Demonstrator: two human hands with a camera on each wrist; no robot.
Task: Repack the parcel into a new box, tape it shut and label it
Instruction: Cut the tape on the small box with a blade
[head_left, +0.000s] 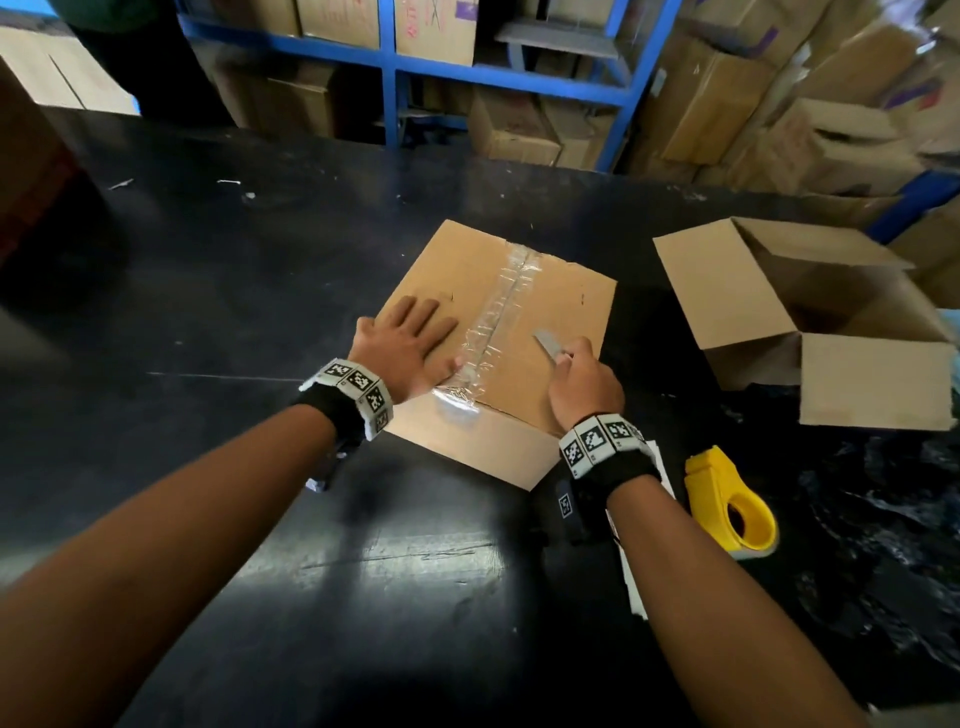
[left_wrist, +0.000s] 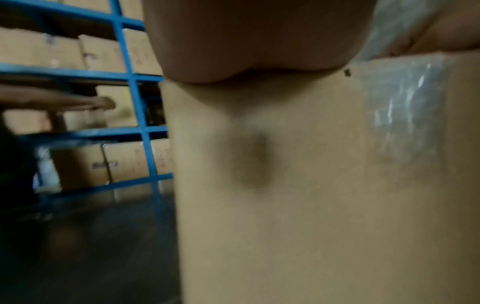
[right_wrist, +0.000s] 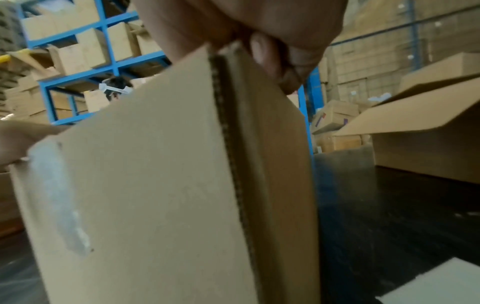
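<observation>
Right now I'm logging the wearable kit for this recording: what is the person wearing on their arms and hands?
Both forearms are bare, no sleeves, and both hands, left hand and right hand, are gloveless. Each wrist carries a black strap: the left wristband and right wristband are ringed with pale blocks printed with black-and-white square marker codes.

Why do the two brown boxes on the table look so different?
The taped box is shut, with clear tape along its top seam; the open box has its flaps spread and no tape that shows. The left hand lies flat on the taped box and the right hand holds a cutter over it; nobody touches the open box. Both are plain brown cardboard.
</observation>
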